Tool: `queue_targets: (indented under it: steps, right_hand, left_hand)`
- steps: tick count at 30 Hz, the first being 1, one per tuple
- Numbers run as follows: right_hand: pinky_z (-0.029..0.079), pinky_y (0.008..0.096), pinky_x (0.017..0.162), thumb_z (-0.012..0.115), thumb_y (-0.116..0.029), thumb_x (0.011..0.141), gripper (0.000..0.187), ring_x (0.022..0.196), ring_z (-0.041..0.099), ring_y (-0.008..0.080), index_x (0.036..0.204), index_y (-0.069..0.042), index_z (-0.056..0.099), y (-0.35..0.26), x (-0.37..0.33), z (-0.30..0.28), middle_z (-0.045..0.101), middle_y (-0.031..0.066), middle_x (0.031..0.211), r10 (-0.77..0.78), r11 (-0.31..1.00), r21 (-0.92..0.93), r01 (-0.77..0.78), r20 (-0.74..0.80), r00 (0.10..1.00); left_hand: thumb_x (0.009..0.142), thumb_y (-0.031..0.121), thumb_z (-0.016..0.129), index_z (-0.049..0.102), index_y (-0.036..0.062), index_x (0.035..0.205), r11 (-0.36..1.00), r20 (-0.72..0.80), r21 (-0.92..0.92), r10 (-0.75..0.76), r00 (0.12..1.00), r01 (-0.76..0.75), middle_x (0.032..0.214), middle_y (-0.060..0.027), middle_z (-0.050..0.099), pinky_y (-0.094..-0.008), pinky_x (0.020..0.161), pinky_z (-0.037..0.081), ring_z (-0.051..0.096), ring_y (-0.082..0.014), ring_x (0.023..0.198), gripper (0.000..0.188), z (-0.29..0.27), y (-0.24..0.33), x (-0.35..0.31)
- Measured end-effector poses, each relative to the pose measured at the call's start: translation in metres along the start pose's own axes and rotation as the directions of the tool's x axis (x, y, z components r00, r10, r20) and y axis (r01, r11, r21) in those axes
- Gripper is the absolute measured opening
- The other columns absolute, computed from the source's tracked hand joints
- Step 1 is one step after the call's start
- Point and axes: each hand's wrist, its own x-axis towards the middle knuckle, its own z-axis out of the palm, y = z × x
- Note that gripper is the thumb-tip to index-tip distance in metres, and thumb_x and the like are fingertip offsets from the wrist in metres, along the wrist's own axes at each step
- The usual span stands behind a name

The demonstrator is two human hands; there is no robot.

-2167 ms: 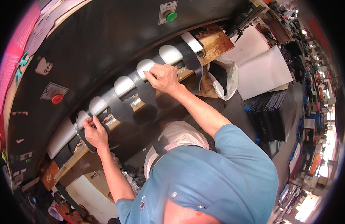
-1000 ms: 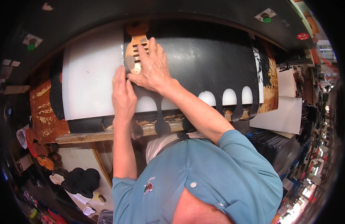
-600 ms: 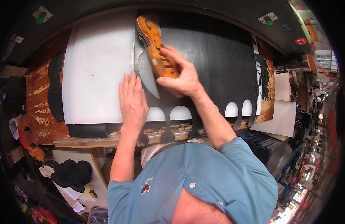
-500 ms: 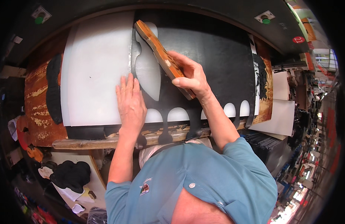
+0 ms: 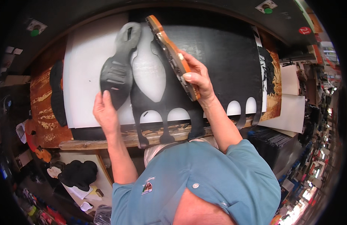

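Note:
My left hand pinches the lower tip of a black sole-shaped cut-out, which has ridges and a slot at its far end. This piece is raised at a slant over the white board. In my right hand is a long cutting die with an orange-brown edge and dark metal side, tipped on its side above the black sheet. Between the two, a sole-shaped hole in the sheet lets the white board show through. Rounded notches line the sheet's near edge.
A wooden rail runs along the near edge. Overhead, a dark machine beam carries green buttons. Black scraps lie at the left, black cut pieces on a lower-left surface, and stacked dark sheets at right.
My left hand, flat on the board before, has moved left and now holds the black cut-out, lifted out of the sheet. The cutting die has shifted slightly right and turned, showing its metal side.

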Motion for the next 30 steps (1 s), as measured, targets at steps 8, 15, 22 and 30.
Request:
queue_targets:
  steps: [8,15,22,30]
  right_hand:
    - [0.045,0.0333,0.114,0.082,-0.019,0.078,0.089,0.131,0.061,0.0222,0.158,0.004,0.052,-0.002,-0.011,-0.01,0.064,0.0163,0.144,-0.013,1.0,-0.017,0.013,0.007,1.0]
    - [0.044,0.0471,0.123,0.091,-0.028,0.067,0.088,0.148,0.049,0.0438,0.147,-0.004,0.066,-0.002,-0.024,-0.014,0.042,0.0332,0.164,-0.291,0.512,-0.846,0.151,-0.005,0.957]
    - [0.051,0.055,0.106,0.084,-0.029,0.066,0.077,0.125,0.053,0.0495,0.136,0.001,0.071,0.025,-0.016,-0.011,0.046,0.0336,0.151,-0.397,0.007,-0.971,0.24,0.217,0.892]
    - [0.048,0.0529,0.115,0.086,-0.03,0.063,0.084,0.132,0.053,0.05,0.141,-0.006,0.068,0.02,-0.019,-0.023,0.045,0.0331,0.159,-0.398,0.123,-0.952,0.279,0.21,0.893]
  left_hand:
    - [0.11,0.024,0.066,0.071,-0.0062,0.133,0.808,-0.34,0.582,0.341,0.877,-0.088,0.119,-0.017,0.078,-0.0367,0.099,0.054,0.07,-0.0231,0.107,0.038,-0.151,-0.032,0.077]
    - [0.105,0.027,0.067,0.065,-0.0003,0.146,0.363,-0.25,0.932,0.61,0.752,0.015,0.146,-0.0243,0.066,-0.0476,0.116,0.047,0.062,-0.0421,0.135,0.05,-0.22,-0.012,0.13]
    - [0.106,0.013,0.069,0.071,0.005,0.142,0.696,0.21,0.51,0.469,0.858,-0.506,0.151,-0.0195,0.065,-0.0441,0.124,0.044,0.058,-0.0317,0.144,0.037,-0.019,-0.006,0.042]
    - [0.095,-0.008,0.07,0.072,-0.0016,0.122,0.777,0.516,0.183,0.446,0.731,-0.602,0.118,-0.02,0.075,-0.046,0.099,0.058,0.072,-0.0377,0.11,0.027,0.04,0.007,-0.094]
